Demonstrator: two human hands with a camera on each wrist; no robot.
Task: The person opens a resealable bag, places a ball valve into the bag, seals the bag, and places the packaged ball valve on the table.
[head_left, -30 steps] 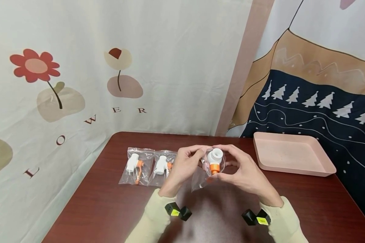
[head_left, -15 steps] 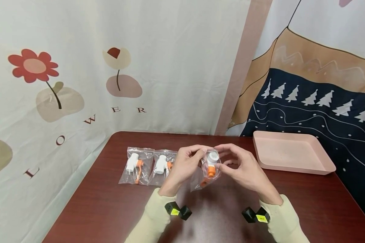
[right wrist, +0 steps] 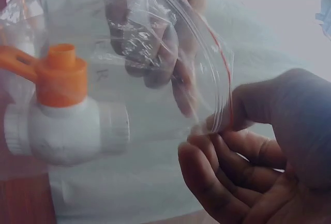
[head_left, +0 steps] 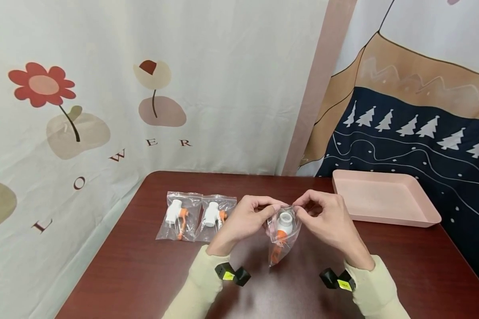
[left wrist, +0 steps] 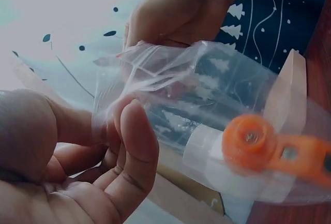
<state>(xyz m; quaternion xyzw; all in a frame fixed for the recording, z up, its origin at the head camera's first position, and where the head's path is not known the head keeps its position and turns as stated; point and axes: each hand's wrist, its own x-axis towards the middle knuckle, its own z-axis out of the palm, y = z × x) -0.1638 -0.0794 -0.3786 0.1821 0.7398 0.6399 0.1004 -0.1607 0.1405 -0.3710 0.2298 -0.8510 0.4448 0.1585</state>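
Note:
A white ball valve (head_left: 285, 223) with an orange handle (left wrist: 251, 140) sits inside a clear zip bag (head_left: 289, 243), which hangs above the table between my hands. My left hand (head_left: 250, 219) pinches the bag's top edge on one side, thumb against fingers. At the other top corner, my right hand (head_left: 328, 221) pinches the edge beside the red-lined zip strip (right wrist: 225, 69). In the right wrist view the white valve body (right wrist: 64, 133) lies away from the fingertips, lower in the bag. Whether the zip is fully closed cannot be told.
Two more bagged white-and-orange valves, the left one (head_left: 174, 213) and the right one (head_left: 211, 215), lie side by side on the dark red table (head_left: 135, 266). A pink tray (head_left: 383, 195) stands at the back right. Printed curtains (head_left: 239, 88) hang behind the table.
My right hand has moved from around the valve up to the bag's top corner and now pinches it. The valve has dropped lower in the bag, which hangs more upright.

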